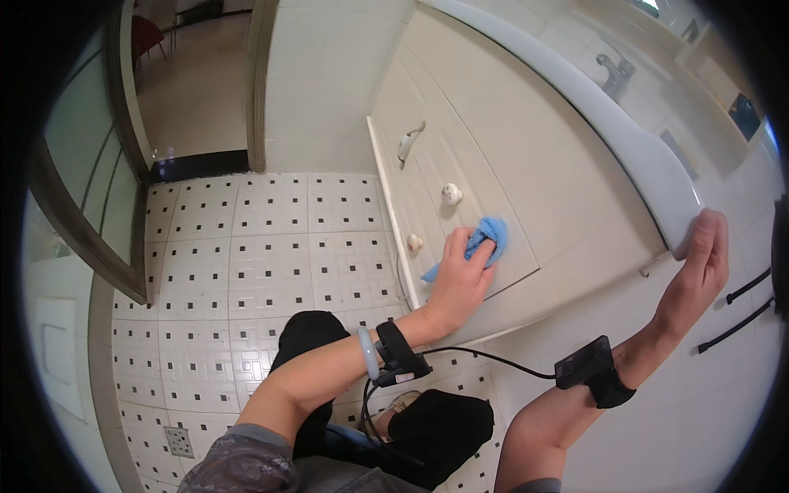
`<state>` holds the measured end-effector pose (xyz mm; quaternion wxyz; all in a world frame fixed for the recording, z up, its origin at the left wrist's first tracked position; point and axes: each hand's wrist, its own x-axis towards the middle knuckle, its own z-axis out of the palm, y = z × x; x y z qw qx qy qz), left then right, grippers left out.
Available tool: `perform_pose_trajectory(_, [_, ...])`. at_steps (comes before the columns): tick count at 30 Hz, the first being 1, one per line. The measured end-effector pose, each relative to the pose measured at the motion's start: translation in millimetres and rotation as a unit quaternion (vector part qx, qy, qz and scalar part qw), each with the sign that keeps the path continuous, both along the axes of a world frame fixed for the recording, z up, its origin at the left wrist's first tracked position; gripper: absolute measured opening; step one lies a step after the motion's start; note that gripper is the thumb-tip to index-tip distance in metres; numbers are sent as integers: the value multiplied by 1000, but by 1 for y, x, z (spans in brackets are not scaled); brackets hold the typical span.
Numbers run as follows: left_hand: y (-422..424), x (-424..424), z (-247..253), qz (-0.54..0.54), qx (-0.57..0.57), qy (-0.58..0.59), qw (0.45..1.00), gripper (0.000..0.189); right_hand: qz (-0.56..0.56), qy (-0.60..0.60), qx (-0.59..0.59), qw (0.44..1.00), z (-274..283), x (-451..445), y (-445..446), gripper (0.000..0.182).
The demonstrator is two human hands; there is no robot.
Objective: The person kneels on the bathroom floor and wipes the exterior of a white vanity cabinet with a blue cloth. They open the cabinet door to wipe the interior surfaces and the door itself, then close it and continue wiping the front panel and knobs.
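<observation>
My left hand point(463, 277) grips a bunched blue cloth point(491, 233) against the cream front of a bathroom vanity cabinet point(555, 191). One loose corner of the cloth sticks out below the fingers. Just beyond the cloth is a round ceramic knob point(452, 194) with a floral pattern; a second knob point(414, 242) sits lower on the front. Farther along is a curved pull handle point(409, 146) with metal ends. My right hand point(703, 265) rests on the near corner of the white washbasin point(653, 160), its fingers over the rim and partly hidden.
A chrome faucet point(613, 74) stands at the basin's back. The tiled floor point(271, 259) has small black squares and a metal drain cover point(179, 442). At the left, a framed glass door point(92, 148) stands ajar by a doorway. A cable point(493, 355) links the devices strapped to my wrists.
</observation>
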<state>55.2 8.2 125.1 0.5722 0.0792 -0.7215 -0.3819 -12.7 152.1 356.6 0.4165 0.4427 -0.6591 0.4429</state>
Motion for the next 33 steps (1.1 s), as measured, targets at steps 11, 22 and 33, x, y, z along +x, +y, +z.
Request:
perform_pose_trajectory(11, [9,-7,6,18,67,-14,998,33,-57,16,-24,998,-9,-12,-2,32])
perform_pose_trajectory(22, [3,-1,5,-8,33,2,999,32,-174,58,-121,976,-23,-16,-14,41])
perform_pose_trajectory(33, [-3,-5,7,-19,36,6,999,30,-79,7,-124,989,-19,-1,-23,37])
